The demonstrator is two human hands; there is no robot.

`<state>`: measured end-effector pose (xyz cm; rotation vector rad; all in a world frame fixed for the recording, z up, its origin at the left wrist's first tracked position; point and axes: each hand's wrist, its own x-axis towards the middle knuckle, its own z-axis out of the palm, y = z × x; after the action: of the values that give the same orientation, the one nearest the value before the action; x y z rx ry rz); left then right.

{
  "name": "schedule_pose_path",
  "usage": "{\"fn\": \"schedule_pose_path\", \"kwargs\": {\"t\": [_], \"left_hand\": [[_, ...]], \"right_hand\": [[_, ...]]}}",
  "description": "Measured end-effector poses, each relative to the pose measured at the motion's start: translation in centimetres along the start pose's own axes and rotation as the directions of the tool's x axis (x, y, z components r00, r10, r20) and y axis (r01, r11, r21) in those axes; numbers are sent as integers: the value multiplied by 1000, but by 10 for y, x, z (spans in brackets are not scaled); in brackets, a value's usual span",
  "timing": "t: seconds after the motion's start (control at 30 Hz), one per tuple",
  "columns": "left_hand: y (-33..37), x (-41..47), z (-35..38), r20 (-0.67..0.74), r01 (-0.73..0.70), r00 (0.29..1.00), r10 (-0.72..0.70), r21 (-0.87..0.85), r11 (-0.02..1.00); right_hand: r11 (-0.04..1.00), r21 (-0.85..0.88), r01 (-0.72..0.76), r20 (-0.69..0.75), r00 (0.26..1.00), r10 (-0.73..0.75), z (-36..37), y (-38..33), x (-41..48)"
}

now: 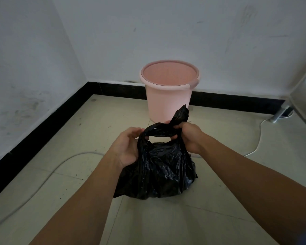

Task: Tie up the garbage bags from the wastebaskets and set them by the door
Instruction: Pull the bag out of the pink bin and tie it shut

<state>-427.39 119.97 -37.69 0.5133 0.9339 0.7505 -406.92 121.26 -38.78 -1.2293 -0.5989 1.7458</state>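
Observation:
A black garbage bag (pixel 159 172) sits on the tiled floor in front of me, its top twisted into a loop. My right hand (pixel 189 137) grips the twisted neck, and a tail of plastic sticks up above the fist. My left hand (pixel 127 147) holds the left side of the loop, fingers curled round the plastic. Behind the bag stands a pink wastebasket (pixel 168 103), upright, with no liner in it.
White walls with a black baseboard (pixel 42 128) form a corner at the left and back. A white cable (pixel 48 175) runs across the floor on the left, and another curves at the right. A metal furniture leg (pixel 279 114) stands at the right.

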Motion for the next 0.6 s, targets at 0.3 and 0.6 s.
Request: {"fn": "schedule_pose_path", "kwargs": {"t": [0.3, 0.6], "left_hand": [[6, 3, 13, -126, -312, 827, 548, 708, 634], [21, 1, -21, -506, -185, 752, 423, 455, 871]], "right_hand": [[997, -46, 55, -152, 986, -61, 7, 1, 1], [925, 323, 202, -466, 884, -30, -14, -14, -5]]}}
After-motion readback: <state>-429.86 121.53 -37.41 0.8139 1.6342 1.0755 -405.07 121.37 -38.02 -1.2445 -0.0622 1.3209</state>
